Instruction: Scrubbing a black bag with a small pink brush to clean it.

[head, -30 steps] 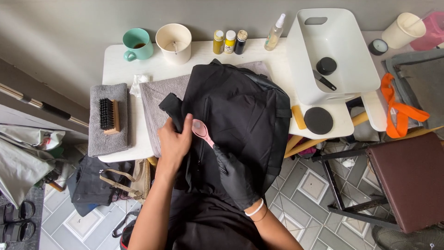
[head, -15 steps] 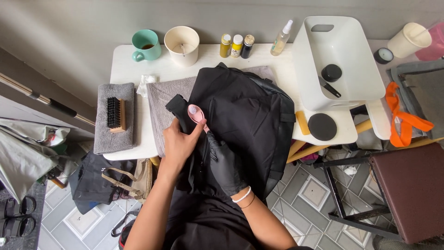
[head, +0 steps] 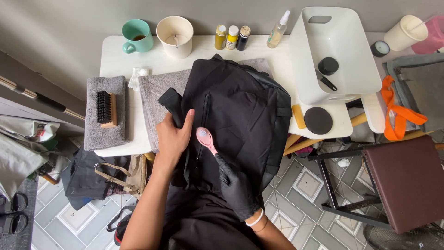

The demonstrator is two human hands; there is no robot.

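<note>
Head view. The black backpack [head: 236, 115] lies on a grey towel [head: 155, 90] spread over the white desk [head: 152, 60]. The bare left hand [head: 173, 136] rests flat on the backpack's left edge, fingers [head: 187, 119] extended and unclenched, pinning the fabric. The black-gloved right hand [head: 236, 185] has its fingers clenched around the handle of a small pink brush [head: 206, 139], whose head touches the backpack just right of the left hand.

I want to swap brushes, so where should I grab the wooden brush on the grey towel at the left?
Grip the wooden brush across its long sides, coming straight down from above. It lies on the folded grey towel with the dark bristles showing on top and the wooden block edge along its right. The bare left hand is nearest.
</note>
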